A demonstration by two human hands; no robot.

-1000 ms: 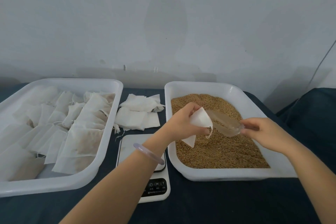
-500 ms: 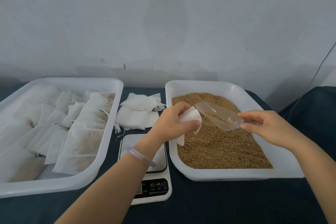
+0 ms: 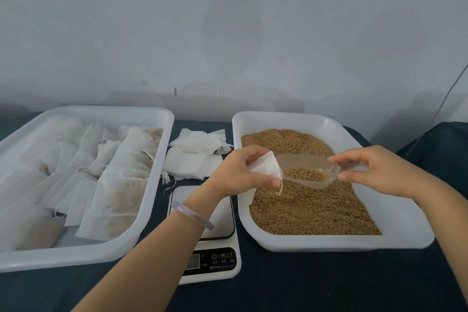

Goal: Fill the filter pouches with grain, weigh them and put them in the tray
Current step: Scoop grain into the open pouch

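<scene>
A: Since half a second ago we have brought the scoop (image 3: 298, 161) down from its tilt. Its front lip now sits at the mouth of the pouch (image 3: 266, 167) instead of standing off from it.

B: And where do we have the pouch?

A: In the air, over the left part of the grain (image 3: 304, 210), just inside the left wall of the grain tray (image 3: 329, 243). Our left hand (image 3: 238, 172) has its fingers clamped on the pouch, thumb below, with the open mouth turned right toward the scoop. The string (image 3: 279, 189) dangles loose under it.

B: What is in the scoop?

A: A small heap of grain lies in the clear bowl. Our right hand (image 3: 379, 172) has its fingers pinched together on the handle, and the scoop lies nearly level above the grain.

B: What do we see further out?

A: The scale (image 3: 217, 223) stands on the table (image 3: 304, 286) between the two trays. Our left forearm crosses over its plate, and a pale bracelet (image 3: 192, 214) sits on the wrist. Behind the scale lies a heap of empty pouches (image 3: 192, 157). At the far left, the wide white tray (image 3: 76, 258) holds the filled pouches (image 3: 119, 192), which lie flat and overlap.
</scene>
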